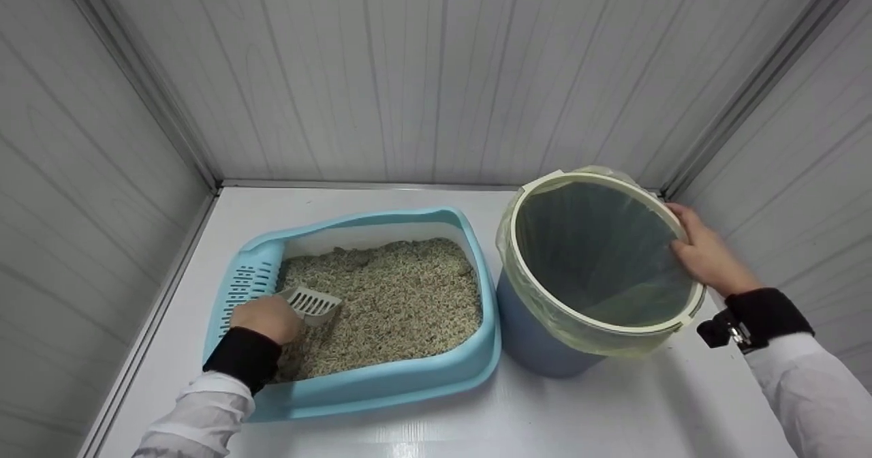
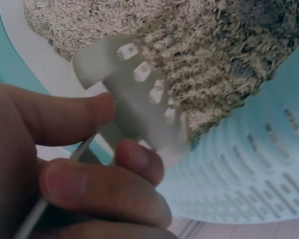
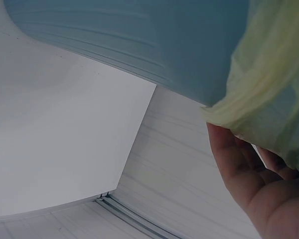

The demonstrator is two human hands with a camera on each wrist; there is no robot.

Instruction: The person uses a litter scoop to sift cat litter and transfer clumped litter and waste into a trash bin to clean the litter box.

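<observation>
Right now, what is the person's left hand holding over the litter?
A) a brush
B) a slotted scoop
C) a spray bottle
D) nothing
B: the left hand grips a pale slotted scoop above the litter in the blue litter tray.

White floor [image 1: 422, 417]: blue litter tray [image 1: 409, 376], blue bin [image 1: 538, 335] side by side.

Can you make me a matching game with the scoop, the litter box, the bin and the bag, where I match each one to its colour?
Things:
1. scoop
2. litter box
3. bin
4. bag

Colours:
A. pale yellow, see-through
B. light blue
C. whitish grey with slots
D. darker greyish blue

Pairs: 1-C, 2-B, 3-D, 4-A.

The left hand holds the scoop; the right hand grips the bin's rim.
</observation>
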